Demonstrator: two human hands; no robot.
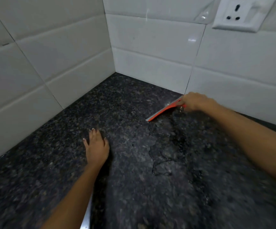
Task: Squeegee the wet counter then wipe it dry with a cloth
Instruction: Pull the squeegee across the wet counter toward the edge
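Observation:
The dark speckled granite counter [64, 162] fills the lower view. My right hand [196, 101] is shut on an orange squeegee [162, 112] near the back wall, and its grey blade edge rests on the stone. A sheet of water [165, 156] with a ragged outline lies on the counter in front of the blade. My left hand [96, 147] lies flat on the counter to the left of the water, fingers spread, holding nothing. No cloth is in view.
White tiled walls [150, 52] meet in a corner behind the counter. A white power socket [239, 13] is mounted on the right wall above the squeegee. A metal strip [86, 217] shows at the counter's near edge beside my left forearm.

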